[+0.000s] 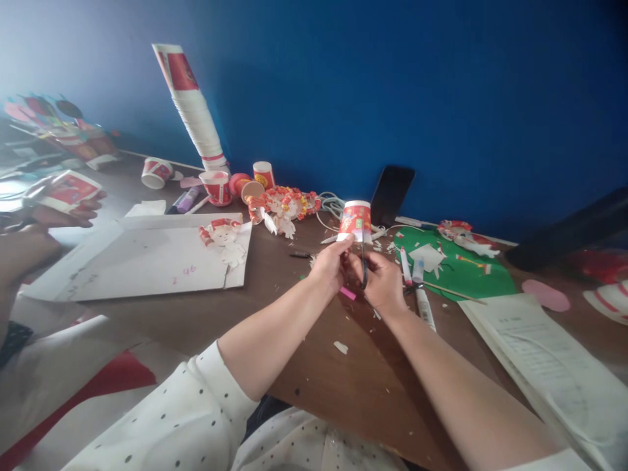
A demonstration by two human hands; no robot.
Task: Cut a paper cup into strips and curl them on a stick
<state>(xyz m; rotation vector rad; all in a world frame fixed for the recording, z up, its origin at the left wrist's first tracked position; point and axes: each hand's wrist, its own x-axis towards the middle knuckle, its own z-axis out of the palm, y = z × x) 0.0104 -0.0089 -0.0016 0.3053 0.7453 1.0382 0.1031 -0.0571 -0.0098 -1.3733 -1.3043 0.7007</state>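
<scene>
Near the middle of the view a red and white paper cup (349, 219) is held upside down, its white base upward. My left hand (332, 263) is closed on its lower edge, thumb on the near side. My right hand (383, 282) is closed round the handles of dark scissors (364, 261). Their blades point up and lie against the cup's right part; whether they are apart I cannot tell. Small white paper scraps (377, 245) lie on the brown table (275, 340) about the hands.
A leaning stack of paper cups (199, 124) and a black phone (392, 195) rest against the blue wall. A white board (147, 261) with a paper cutout lies left, a green sheet (481, 278) right. At far left, another person's hand (81, 212) holds a red and white piece.
</scene>
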